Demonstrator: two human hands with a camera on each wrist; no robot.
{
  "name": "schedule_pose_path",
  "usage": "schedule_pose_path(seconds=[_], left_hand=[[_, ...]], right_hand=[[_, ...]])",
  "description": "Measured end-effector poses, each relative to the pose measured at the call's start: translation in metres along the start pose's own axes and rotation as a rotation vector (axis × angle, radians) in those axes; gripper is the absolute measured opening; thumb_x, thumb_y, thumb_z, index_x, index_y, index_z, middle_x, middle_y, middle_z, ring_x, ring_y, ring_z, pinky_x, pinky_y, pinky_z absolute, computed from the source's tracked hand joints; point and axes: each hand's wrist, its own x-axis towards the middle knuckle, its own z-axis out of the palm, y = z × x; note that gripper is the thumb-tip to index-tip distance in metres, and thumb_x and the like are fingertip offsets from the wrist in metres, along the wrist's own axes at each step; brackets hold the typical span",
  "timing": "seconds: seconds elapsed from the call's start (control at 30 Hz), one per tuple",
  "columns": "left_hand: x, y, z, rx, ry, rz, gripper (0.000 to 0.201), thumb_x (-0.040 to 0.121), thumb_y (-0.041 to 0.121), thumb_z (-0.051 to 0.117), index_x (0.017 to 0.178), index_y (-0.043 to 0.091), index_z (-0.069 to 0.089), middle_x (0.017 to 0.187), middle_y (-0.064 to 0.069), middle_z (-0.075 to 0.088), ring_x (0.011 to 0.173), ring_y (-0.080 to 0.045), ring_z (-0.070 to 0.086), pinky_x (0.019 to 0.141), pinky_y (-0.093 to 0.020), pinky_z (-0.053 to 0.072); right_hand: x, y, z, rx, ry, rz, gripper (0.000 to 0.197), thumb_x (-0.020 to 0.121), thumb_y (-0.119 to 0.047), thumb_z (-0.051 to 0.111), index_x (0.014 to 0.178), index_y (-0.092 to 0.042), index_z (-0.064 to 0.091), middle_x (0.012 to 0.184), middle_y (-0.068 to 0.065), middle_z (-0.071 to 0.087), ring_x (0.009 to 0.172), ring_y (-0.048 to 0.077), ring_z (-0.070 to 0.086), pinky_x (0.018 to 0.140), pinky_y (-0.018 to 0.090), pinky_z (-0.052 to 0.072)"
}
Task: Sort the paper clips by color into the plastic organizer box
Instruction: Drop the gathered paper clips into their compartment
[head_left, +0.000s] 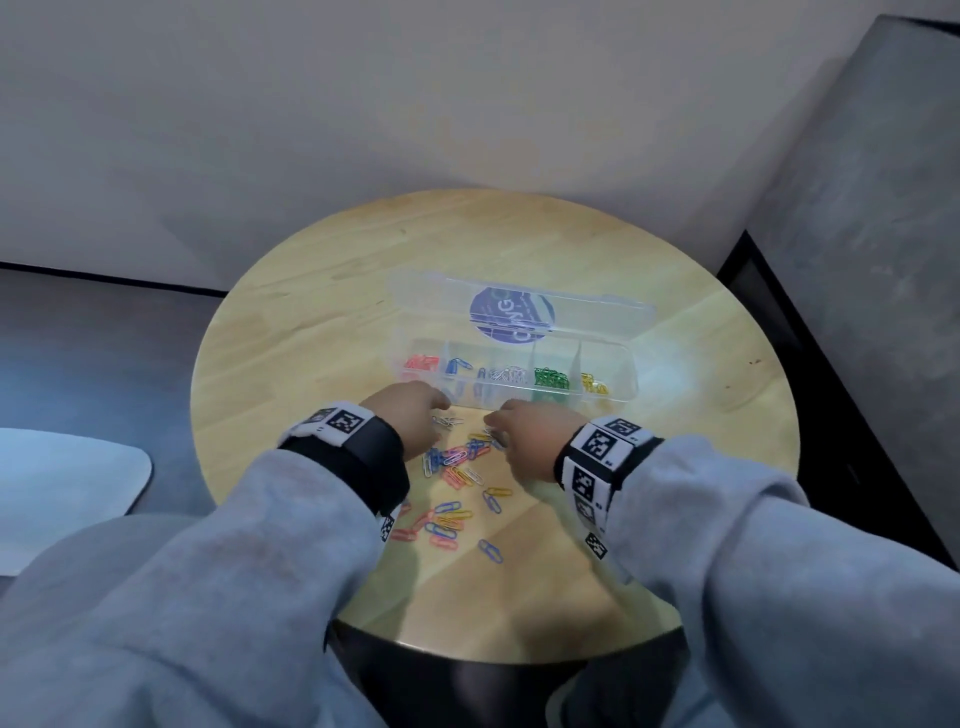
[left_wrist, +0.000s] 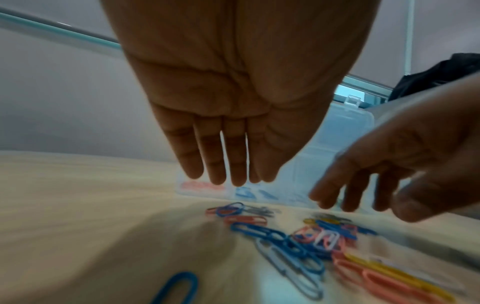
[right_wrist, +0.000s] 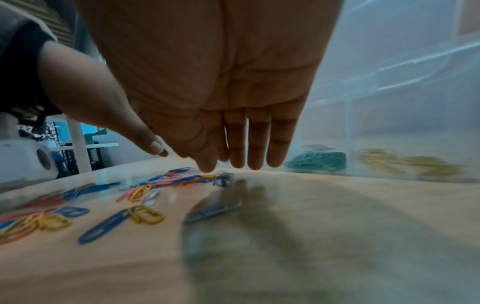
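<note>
Just near of the box (head_left: 519, 387), both hands are hovering low over the far edge of the loose clips (head_left: 457, 483). The left hand (head_left: 410, 415) is reaching with straight fingers (left_wrist: 215, 164) held close together and is gripping nothing. The right hand (head_left: 530, 436) is likewise reaching with fingers (right_wrist: 257, 144) extended side by side, thumb angling toward a small grey clip, and nothing is showing between them, so both are empty and relaxed.

Beyond the fingertips the clear box is lying open on the round table (head_left: 311, 322), lid folded back to the far side. Its compartments are already holding sorted groups: red clips (head_left: 422, 362) at the left, then blue (head_left: 456, 365), white or silver (head_left: 506, 374), green (head_left: 550, 378), and yellow (head_left: 594, 383) at the right.

Judging from this, the sorting is well under way but far from finished. A scattered pile of blue, red, yellow and pale clips is sitting on the table between the wrists and nearer the body, many overlapping or tangled. No loose green ones are clearly showing, so that colour may be done; blur in the wrist views is making this uncertain.
</note>
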Motion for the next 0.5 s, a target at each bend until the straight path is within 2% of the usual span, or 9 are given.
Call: schedule_pose_path(seconds=[0.07,0.13,0.2,0.23,0.3,0.37,0.5], left_hand=[[0.006,0.003,0.003,0.037,-0.028,0.039,0.051,0.091,0.008,0.045,0.139,0.023,0.045,0.145,0.002,0.045,0.132,-0.018,0.044,0.104,-0.028,0.036],[0.012,0.006,0.006,0.071,-0.065,0.065,0.049,0.088,0.005,0.045,0.134,0.02,0.052,0.136,-0.001,0.054,0.125,-0.021,0.051,0.096,-0.029,0.042],[0.016,0.008,0.007,0.109,-0.08,0.093,0.039,0.086,0.005,0.048,0.12,0.017,0.063,0.117,-0.005,0.064,0.113,-0.025,0.058,0.084,-0.031,0.047],[0.017,0.01,0.006,0.131,-0.08,0.098,0.037,0.085,0.006,0.05,0.117,0.017,0.064,0.115,-0.004,0.065,0.11,-0.025,0.06,0.083,-0.031,0.048],[0.019,0.011,0.005,0.169,-0.076,0.092,0.04,0.085,0.007,0.055,0.122,0.021,0.061,0.121,-0.002,0.063,0.112,-0.022,0.058,0.087,-0.029,0.046],[0.02,0.012,0.005,0.186,-0.064,0.088,0.039,0.086,0.011,0.058,0.123,0.022,0.059,0.123,-0.001,0.061,0.112,-0.021,0.057,0.085,-0.026,0.043],[0.021,0.015,0.008,0.19,-0.06,0.066,0.027,0.086,0.011,0.058,0.112,0.018,0.064,0.116,-0.004,0.064,0.106,-0.022,0.059,0.077,-0.025,0.042]], right_hand=[[0.007,-0.004,0.001,-0.032,-0.003,-0.013,0.031,0.085,-0.012,0.053,0.115,-0.018,0.056,0.117,0.003,0.051,0.104,0.027,0.057,0.072,0.032,0.045],[0.011,-0.004,0.002,-0.038,0.003,-0.019,0.03,0.086,-0.01,0.051,0.114,-0.017,0.058,0.115,0.004,0.051,0.102,0.027,0.057,0.069,0.031,0.041],[0.012,-0.002,0.002,0.007,0.018,-0.018,0.032,0.088,-0.009,0.05,0.117,-0.018,0.058,0.116,0.004,0.051,0.105,0.027,0.056,0.072,0.028,0.038],[0.012,-0.001,0.002,0.037,0.029,-0.017,0.032,0.089,-0.009,0.05,0.118,-0.019,0.058,0.117,0.004,0.052,0.107,0.026,0.056,0.074,0.026,0.037],[0.01,0.002,0.003,0.098,0.057,-0.015,0.03,0.09,-0.011,0.051,0.118,-0.02,0.058,0.119,0.004,0.054,0.109,0.025,0.055,0.078,0.025,0.038],[0.009,0.003,0.004,0.147,0.069,0.008,0.028,0.088,-0.01,0.051,0.113,-0.019,0.061,0.117,0.003,0.057,0.109,0.024,0.055,0.082,0.026,0.041],[0.006,0.001,0.002,0.199,0.034,0.082,0.028,0.084,-0.006,0.053,0.107,-0.019,0.062,0.114,0.001,0.061,0.107,0.022,0.057,0.082,0.027,0.044]])
